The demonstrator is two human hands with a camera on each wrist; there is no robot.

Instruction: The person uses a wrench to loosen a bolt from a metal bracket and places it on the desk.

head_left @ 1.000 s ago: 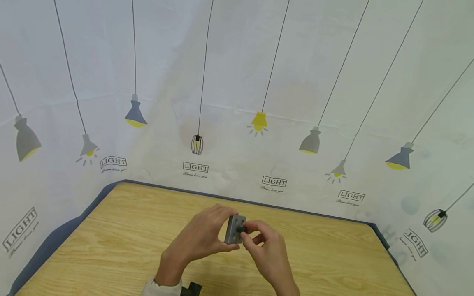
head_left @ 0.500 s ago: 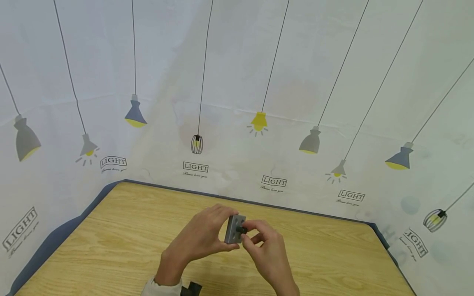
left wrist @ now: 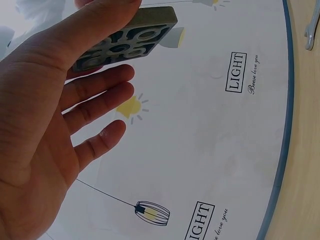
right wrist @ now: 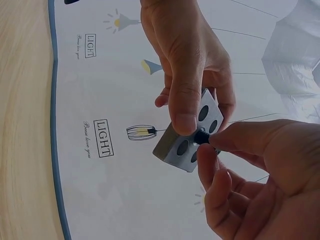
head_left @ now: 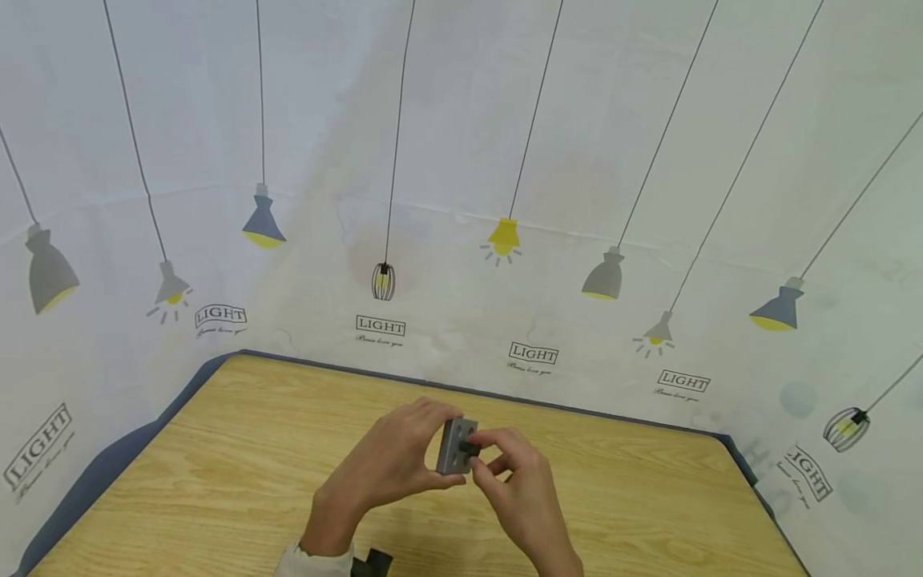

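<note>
My left hand [head_left: 392,453] grips a grey rectangular block [head_left: 448,458] by its edges, thumb on one side and fingers on the other, above the wooden table. Round holes show in the block's face in the right wrist view, and its hollowed back [left wrist: 120,47] faces the left wrist camera. A short black knob-like piece [right wrist: 202,137] sticks out from the middle of the holed face. Thumb and index finger of my right hand [head_left: 521,489] pinch this piece. How deep it sits in the block is hidden.
The wooden table [head_left: 216,481] has a dark blue border, with a white lamp-print sheet [head_left: 447,160] behind it. A grey metal tool, partly in view, lies on the table [left wrist: 306,125] at the left wrist view's upper right. A black device [head_left: 372,562] sits by the left cuff.
</note>
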